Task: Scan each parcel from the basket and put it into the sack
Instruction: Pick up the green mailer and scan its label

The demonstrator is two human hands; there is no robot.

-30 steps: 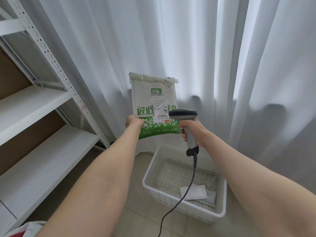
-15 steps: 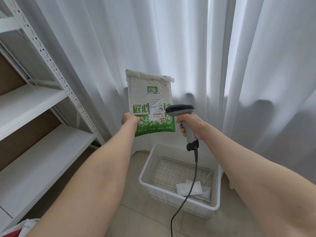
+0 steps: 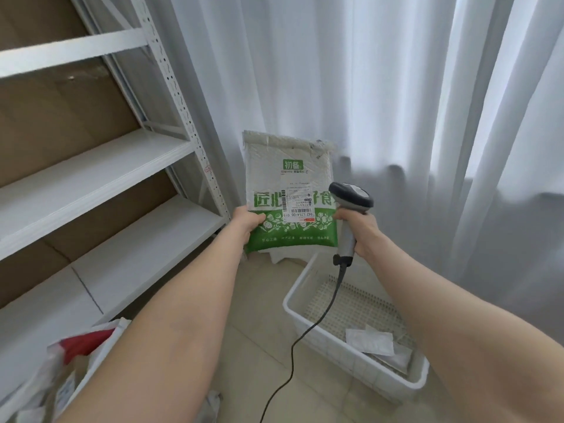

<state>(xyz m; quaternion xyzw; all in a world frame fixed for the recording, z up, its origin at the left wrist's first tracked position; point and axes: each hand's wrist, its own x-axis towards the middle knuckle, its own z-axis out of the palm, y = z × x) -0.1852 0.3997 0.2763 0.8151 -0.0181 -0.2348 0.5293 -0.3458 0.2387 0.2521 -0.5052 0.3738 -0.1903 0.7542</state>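
Label (image 3: 297, 200) on parcel (image 3: 271, 157): "642 L714-00 015"

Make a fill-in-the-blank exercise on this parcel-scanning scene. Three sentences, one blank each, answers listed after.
1. The left hand grips the parcel, whose lower band is printed ____.
2. The right hand holds the scanner by its ____.
3. The scanner's ____ cable hangs down past the white basket.

Missing words: green; handle; black.
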